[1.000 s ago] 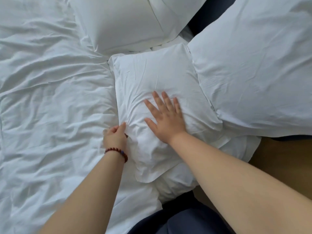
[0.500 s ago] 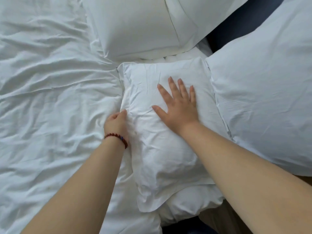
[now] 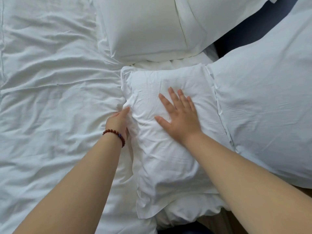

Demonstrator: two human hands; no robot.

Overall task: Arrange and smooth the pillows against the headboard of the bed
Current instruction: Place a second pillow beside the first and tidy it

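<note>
Now the middle pillow (image 3: 168, 157) lies flat on the bed, on the rumpled white duvet (image 3: 50, 98), its long side running toward the camera. The right hand (image 3: 181, 120) rests palm-down on the pillow's upper half, fingers straight and spread; that grip is wide open and holds nothing. The left hand (image 3: 118, 121) is at the pillow's left edge, thumb lying on top of a bunched fold of the case and the fingers tucked out of sight beneath, so its grip closes on the edge of the pillow. A bracelet (image 3: 116, 135) of dark red beads circles the left wrist. An upper pillow (image 3: 143, 31) lies just beyond the middle one, and a large pillow (image 3: 261, 107) touches its right side. A dark blue surface (image 3: 244, 29) shows between those two.
</note>
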